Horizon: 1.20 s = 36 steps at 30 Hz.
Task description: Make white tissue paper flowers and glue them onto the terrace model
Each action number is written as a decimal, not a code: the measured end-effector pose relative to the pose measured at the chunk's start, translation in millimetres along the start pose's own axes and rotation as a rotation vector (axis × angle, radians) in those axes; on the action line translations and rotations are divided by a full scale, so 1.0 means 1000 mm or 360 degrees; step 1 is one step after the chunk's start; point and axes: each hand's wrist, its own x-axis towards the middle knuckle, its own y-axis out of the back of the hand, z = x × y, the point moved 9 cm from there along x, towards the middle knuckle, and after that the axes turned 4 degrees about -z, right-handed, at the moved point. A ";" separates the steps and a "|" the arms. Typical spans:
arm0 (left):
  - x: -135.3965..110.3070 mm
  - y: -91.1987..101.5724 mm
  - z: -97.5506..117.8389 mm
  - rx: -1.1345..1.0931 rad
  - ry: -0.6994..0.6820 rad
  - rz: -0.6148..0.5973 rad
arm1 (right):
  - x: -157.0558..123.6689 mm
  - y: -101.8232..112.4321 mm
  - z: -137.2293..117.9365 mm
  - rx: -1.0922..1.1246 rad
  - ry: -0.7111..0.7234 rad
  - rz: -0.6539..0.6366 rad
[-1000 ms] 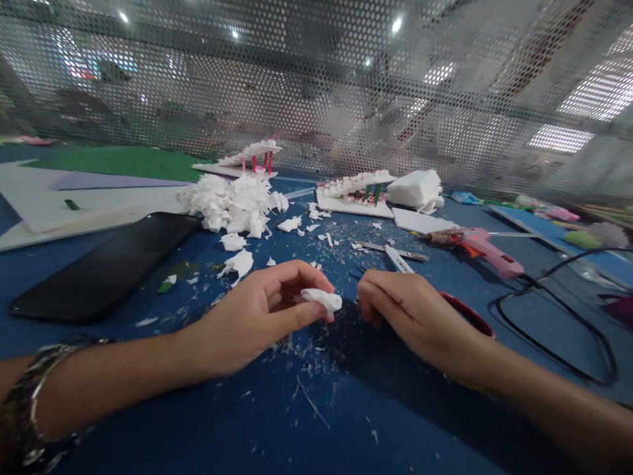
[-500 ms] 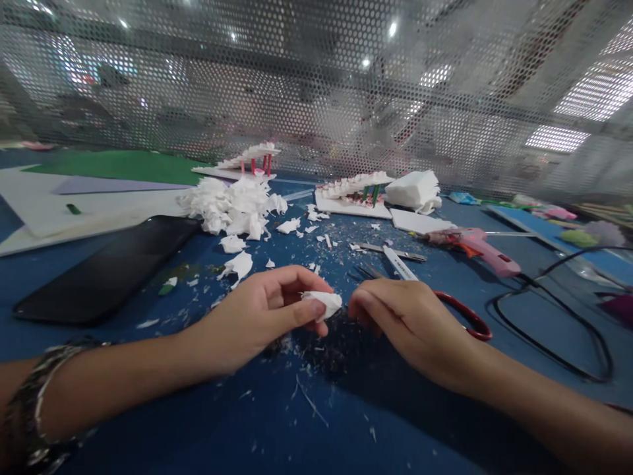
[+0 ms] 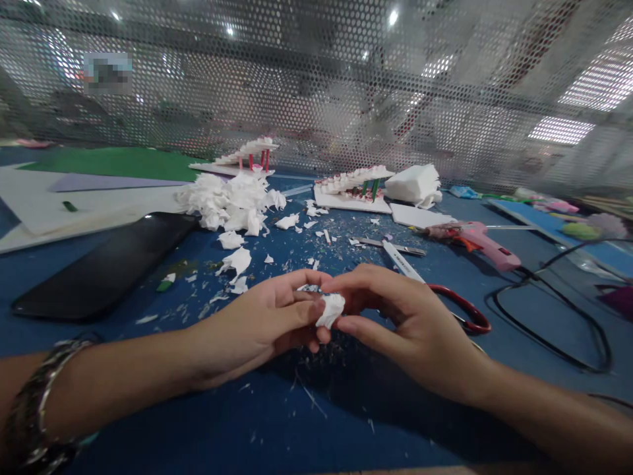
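Observation:
My left hand and my right hand meet over the blue table, both pinching one small white crumpled paper scrap between thumbs and fingers. Red-handled scissors lie just behind my right hand. A heap of torn white paper pieces sits farther back on the left. A bracelet is on my left wrist.
A black phone lies at left. A pink glue gun with a black cable is at right. Two white foam models on coloured posts stand near the perforated metal screen. Paper crumbs litter the table.
My right hand has moved left from the table to join my left hand and now also pinches the paper scrap.

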 end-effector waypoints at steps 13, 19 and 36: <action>-0.001 -0.011 -0.004 0.0248 0.0045 -0.0097 | -0.002 0.009 -0.005 -0.0083 -0.0021 0.0156; -0.004 -0.008 0.003 0.0549 -0.0038 -0.0048 | -0.002 0.008 -0.010 -0.0150 0.0094 0.0114; -0.005 -0.006 0.009 0.0599 -0.0060 0.0022 | -0.005 0.012 -0.020 -0.0273 0.0271 0.0190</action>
